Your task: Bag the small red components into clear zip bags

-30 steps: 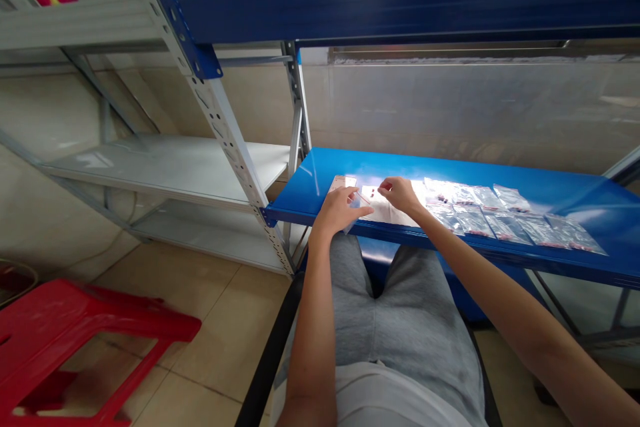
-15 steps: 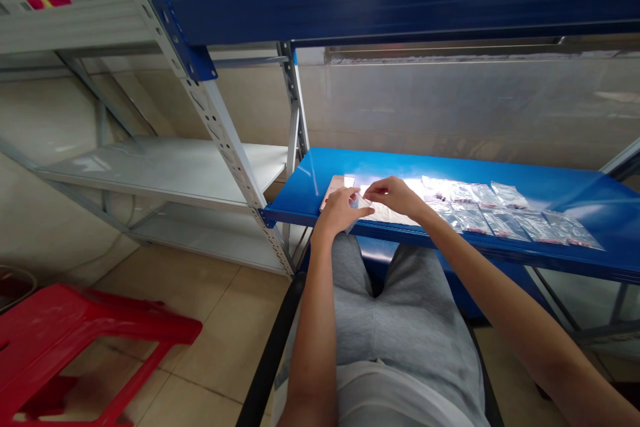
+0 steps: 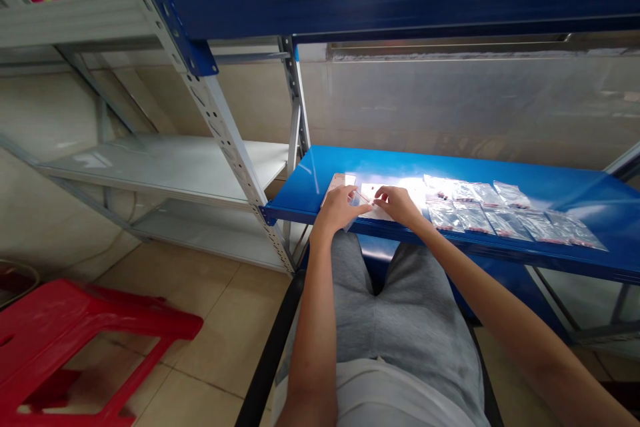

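My left hand [image 3: 339, 211] is closed on a small clear plastic zip bag [image 3: 356, 199] with a red line along its edge, near the front of the blue shelf. Just to its right, my right hand [image 3: 399, 205] pinches thumb and fingertips together over a sheet of white paper [image 3: 369, 189]. Whatever lies between those fingertips is too small to make out. Tiny dark specks show on the paper. A pale flat card-like thing [image 3: 343, 179] lies behind my left hand, partly covered by it.
Several filled clear bags [image 3: 506, 223] lie in two rows on the blue shelf [image 3: 565, 190], right of my hands. A dark blue beam [image 3: 380, 0] crosses above. A perforated metal post [image 3: 225, 140] and white shelves [image 3: 170, 160] stand left, with a red stool [image 3: 90, 320] below.
My right hand has moved slightly down and right, away from the bag's mouth to the paper. My left hand keeps its hold on the bag, almost in place.
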{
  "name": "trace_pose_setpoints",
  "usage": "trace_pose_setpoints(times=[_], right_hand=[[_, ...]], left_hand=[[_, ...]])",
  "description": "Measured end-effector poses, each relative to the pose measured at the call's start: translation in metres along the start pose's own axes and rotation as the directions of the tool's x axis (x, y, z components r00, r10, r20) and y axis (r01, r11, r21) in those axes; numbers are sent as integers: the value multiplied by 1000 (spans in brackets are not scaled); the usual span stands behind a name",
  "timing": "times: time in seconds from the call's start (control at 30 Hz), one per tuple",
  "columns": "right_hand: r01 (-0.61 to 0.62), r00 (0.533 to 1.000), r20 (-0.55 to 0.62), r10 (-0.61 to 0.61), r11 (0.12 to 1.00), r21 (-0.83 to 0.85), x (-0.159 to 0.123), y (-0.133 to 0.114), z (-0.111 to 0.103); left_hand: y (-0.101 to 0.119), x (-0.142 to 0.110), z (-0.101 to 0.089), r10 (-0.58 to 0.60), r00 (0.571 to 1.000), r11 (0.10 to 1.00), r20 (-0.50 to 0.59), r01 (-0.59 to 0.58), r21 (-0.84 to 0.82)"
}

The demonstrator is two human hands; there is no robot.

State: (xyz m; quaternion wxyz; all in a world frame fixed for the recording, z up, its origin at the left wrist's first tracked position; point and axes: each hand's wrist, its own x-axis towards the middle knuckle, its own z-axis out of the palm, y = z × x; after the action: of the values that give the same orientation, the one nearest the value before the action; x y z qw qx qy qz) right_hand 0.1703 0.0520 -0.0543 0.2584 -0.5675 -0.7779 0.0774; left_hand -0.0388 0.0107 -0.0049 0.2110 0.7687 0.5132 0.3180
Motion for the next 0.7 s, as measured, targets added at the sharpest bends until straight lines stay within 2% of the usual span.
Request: trace_pose_setpoints(times=[0.2,0.37,0.53,0.7], right_hand=[[51,998,36,-49,998,-45,2,-4,-1],[116,993,17,-115,991,-64,-11,-17,0],[97,992,98,-84,986,-135,-22,-33,6],[121,989,100,-110,986,-115,-20,-30,10]], left_hand=[[2,-1,-2,5,1000,1000,-3,-5,-15],[-2,-1,-3,5,1000,1000,-11,-5,-26],[-4,-3,-4,-36,999,999,-32,35,-22],[-3,-3,-6,-20,999,1000,-33,19,-17]])
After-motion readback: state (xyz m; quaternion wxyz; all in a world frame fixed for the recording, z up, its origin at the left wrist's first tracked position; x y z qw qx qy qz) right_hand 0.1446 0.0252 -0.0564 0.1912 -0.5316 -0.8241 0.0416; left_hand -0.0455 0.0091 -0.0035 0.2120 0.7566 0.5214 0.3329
